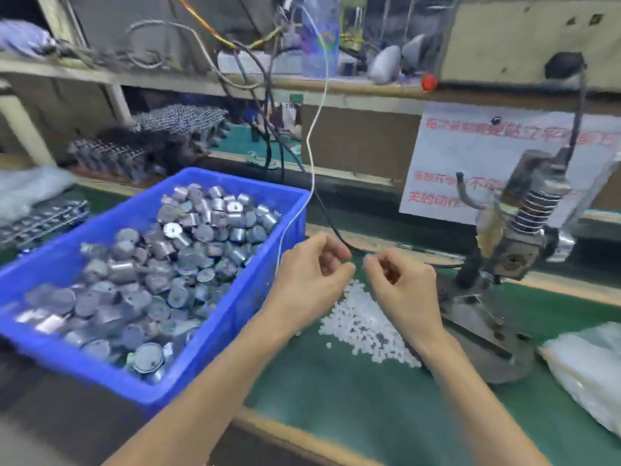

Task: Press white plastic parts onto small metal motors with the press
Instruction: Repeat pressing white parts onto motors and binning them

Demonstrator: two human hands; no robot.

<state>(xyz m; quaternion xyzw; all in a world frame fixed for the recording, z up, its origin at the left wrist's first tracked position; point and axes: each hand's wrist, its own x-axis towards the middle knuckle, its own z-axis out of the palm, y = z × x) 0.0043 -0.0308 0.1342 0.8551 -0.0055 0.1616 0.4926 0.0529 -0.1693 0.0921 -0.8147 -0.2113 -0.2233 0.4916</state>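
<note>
Head view of an assembly bench. Left hand [316, 264] and right hand [401, 280] poised side by side, fingertips nearly meeting, just above the heap of white plastic parts [364, 326] on the green mat [336, 398]. Both with fingers curled toward the thumb, as for a pinch; too blurred to tell whether gripping a part, a motor or nothing.

Small metal motors [161, 264] piled loose in the blue bin [232, 317], just left of the left forearm. Press [514, 237] upright to the right of the hands, near but apart from them, with its round base [487, 351] just beside the heap and its black-knobbed lever [566, 67] standing high. Nothing discernible under the ram. White cable [312, 156] hanging across the bin's far corner toward the left hand. Clear plastic bag [588, 368] at far right.

Step in hand, as judged: pairing 1 white part with 1 motor before seating under the press. To do it well:
- Take only 1 part from the heap, pinched by its sides.
- Line its bore up with the motor shaft, square rather than tilted.
- Start it by finger pressure only.
- Set the motor flat and centred on the base.
- Clear both hands from under the ram before pulling the lever.

Likely fault otherwise: a cocked part, jammed or cracked by the ram.
</note>
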